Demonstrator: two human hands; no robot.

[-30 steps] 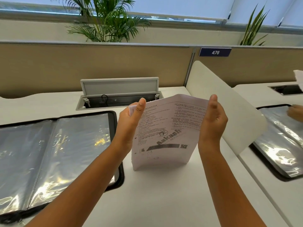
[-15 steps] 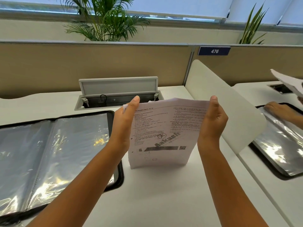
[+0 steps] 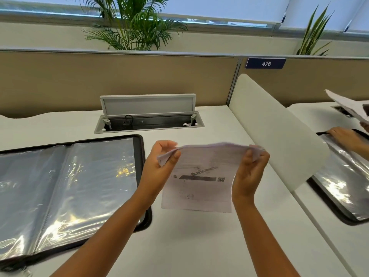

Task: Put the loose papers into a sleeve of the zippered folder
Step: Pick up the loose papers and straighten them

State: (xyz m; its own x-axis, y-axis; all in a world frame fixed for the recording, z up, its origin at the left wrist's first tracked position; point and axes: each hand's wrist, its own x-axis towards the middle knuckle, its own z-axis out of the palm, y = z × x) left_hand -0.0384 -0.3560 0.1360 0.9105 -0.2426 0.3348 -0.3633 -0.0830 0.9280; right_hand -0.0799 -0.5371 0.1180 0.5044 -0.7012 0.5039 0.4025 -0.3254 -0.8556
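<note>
I hold a small stack of printed white papers point(image 3: 199, 182) upright over the desk, its bottom edge resting on the surface. My left hand point(image 3: 159, 166) pinches the top left corner and my right hand point(image 3: 249, 168) pinches the top right corner. The top edge curls toward me and looks blurred. The black zippered folder point(image 3: 140, 156) lies open flat to the left, showing shiny clear plastic sleeves point(image 3: 95, 176). My left hand is just right of the folder's right edge.
An open cable tray point(image 3: 148, 120) with a raised lid sits behind the papers. A cream divider panel point(image 3: 275, 124) stands to the right. Beyond it, another person's hand point(image 3: 345, 136) rests on a second folder point(image 3: 343, 184), with paper point(image 3: 349, 104) held above.
The papers have dropped lower and their top edge has bent over toward me. Both hands shifted from gripping the sides to pinching the top corners. The neighbour's hand and paper came further into view.
</note>
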